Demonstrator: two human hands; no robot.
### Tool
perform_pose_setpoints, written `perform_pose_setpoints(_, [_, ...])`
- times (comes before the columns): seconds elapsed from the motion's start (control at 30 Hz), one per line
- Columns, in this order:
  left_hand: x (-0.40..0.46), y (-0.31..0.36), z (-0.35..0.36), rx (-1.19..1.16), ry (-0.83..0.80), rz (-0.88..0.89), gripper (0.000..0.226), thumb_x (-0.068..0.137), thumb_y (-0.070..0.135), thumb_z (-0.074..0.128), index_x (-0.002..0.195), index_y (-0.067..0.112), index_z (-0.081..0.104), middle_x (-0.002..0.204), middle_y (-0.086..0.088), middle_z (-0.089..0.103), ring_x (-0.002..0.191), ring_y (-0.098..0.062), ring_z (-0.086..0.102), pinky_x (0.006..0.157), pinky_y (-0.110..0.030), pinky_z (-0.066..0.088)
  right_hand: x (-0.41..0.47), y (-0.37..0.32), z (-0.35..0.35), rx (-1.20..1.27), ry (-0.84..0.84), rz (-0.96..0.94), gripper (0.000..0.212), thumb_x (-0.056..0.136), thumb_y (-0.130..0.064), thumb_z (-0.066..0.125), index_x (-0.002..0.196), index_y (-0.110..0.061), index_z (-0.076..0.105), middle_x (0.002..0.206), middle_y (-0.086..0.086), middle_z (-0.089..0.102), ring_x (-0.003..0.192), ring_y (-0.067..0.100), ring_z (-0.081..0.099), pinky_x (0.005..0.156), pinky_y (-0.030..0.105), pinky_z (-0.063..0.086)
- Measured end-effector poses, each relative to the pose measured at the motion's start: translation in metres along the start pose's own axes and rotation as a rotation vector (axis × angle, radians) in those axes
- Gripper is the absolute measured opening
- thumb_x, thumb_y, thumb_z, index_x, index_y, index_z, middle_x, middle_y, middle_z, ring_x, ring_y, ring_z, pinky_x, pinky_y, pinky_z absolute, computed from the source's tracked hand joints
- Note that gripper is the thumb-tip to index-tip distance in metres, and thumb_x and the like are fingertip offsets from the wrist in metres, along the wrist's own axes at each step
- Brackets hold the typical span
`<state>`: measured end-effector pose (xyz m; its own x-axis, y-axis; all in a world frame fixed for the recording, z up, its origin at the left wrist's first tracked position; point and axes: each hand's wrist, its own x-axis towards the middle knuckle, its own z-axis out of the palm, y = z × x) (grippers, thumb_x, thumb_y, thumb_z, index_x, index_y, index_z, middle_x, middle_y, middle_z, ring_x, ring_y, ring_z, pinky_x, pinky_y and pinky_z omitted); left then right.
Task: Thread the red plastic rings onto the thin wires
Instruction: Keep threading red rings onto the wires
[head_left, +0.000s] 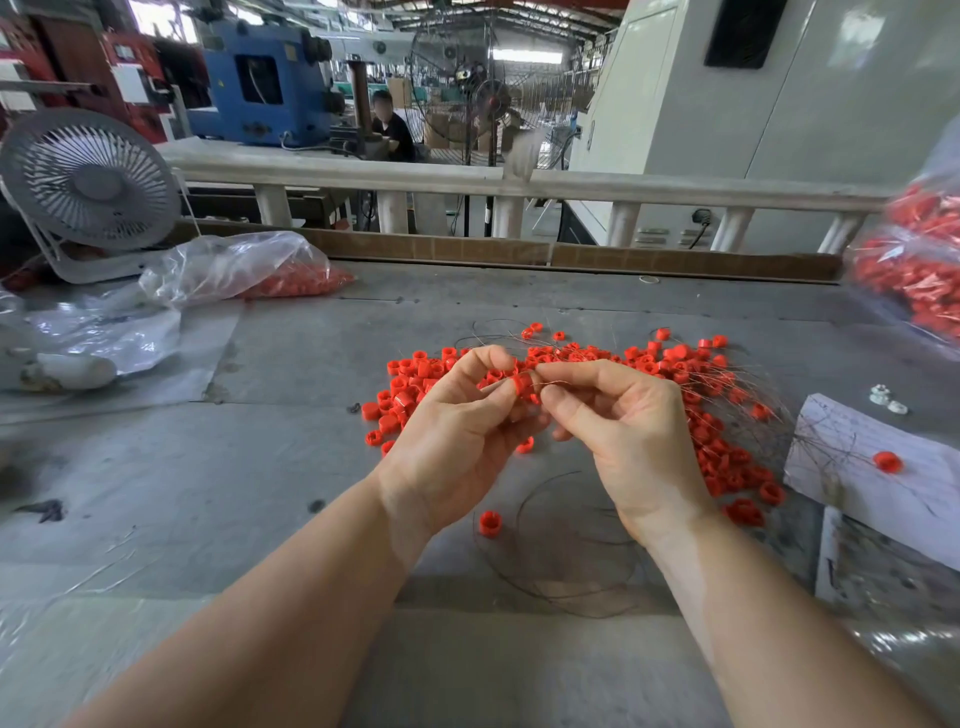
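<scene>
Your left hand (457, 415) pinches a red plastic ring (522, 384) between thumb and forefinger, above the table (291, 467). Your right hand (618, 415) pinches a thin wire (558, 385) just beside that ring; whether the wire tip has entered the ring cannot be told. Behind and to the right of both hands, a pile of loose red rings (675, 364) lies on the table, mixed with a bundle of thin wires (737, 384). A single ring (489, 523) lies near your left wrist, beside a coiled wire loop (566, 582). A plastic bag of red rings (249, 270) lies at the far left, near a white desk fan (88, 182).
</scene>
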<state>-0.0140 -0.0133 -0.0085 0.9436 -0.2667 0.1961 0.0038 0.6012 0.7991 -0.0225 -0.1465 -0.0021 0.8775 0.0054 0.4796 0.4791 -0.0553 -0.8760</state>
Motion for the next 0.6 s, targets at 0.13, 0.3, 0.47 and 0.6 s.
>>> perform_pose_setpoints(0.13, [-0.0004,0.0001,0.0002,0.006,0.006,0.013,0.027,0.093,-0.007,0.036,0.082,0.015,0.047,0.062,0.001,0.06,0.056,-0.007,0.057,0.071,-0.023,0.052,0.0,0.0016,0.0002,-0.001,0.0,0.002,0.023,0.077,-0.005,0.071,0.077,-0.028,0.073,0.08,-0.003,0.073,0.073,0.014,0.064,0.068,0.036,0.05])
perform_pose_setpoints(0.3, [-0.0008,0.0011,0.0006,0.025,0.003,0.028,0.027,0.093,-0.008,0.036,0.08,0.015,0.042,0.062,0.002,0.062,0.057,-0.007,0.057,0.068,-0.022,0.052,0.0003,0.0012,0.0005,0.016,-0.016,0.007,0.027,0.078,0.0,0.07,0.077,-0.027,0.072,0.077,-0.004,0.073,0.069,0.008,0.064,0.061,0.02,0.048])
perform_pose_setpoints(0.47, [-0.0011,-0.0005,0.0024,0.083,0.031,0.065,0.027,0.094,-0.008,0.037,0.079,0.014,0.041,0.07,-0.003,0.066,0.068,-0.011,0.065,0.069,-0.021,0.055,-0.0003,-0.0008,0.0021,0.039,-0.013,0.016,0.027,0.075,0.003,0.072,0.078,-0.024,0.071,0.073,-0.005,0.071,0.066,0.006,0.063,0.054,0.017,0.048])
perform_pose_setpoints(0.6, [-0.0021,-0.003,0.002,0.13,0.067,0.089,0.023,0.09,-0.005,0.047,0.077,0.014,0.042,0.079,-0.008,0.067,0.076,-0.018,0.065,0.067,-0.021,0.054,-0.001,-0.002,0.0024,0.031,-0.005,0.0,0.019,0.073,0.0,0.075,0.081,-0.017,0.07,0.074,-0.002,0.071,0.064,0.007,0.063,0.052,0.016,0.047])
